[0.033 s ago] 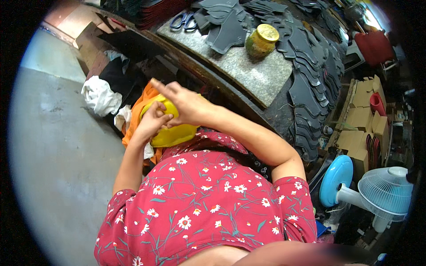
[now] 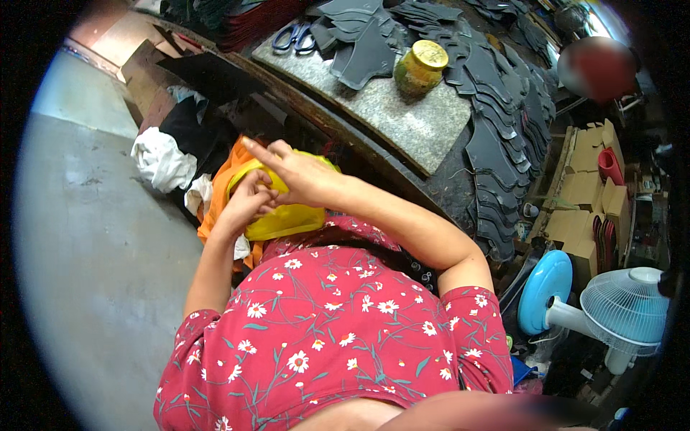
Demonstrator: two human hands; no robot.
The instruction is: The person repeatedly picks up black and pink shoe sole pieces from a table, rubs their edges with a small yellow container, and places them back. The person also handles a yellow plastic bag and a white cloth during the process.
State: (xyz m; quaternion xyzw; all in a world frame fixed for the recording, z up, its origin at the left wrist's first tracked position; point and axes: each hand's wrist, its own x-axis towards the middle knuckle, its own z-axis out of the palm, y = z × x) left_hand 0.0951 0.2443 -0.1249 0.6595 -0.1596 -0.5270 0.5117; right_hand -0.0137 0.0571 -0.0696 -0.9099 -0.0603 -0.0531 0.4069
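Left hand (image 2: pixel 251 199): curled; grip unclear.
Right hand (image 2: pixel 303 174): partly extended; grip unclear.
Yellow material (image 2: pixel 286 221): beneath both hands.
Orange cloth (image 2: pixel 221 181): beside the left hand.

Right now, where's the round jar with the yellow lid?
In the head view, upper right of centre: the jar stands on the speckled grey slab, between flat dark-grey pieces.
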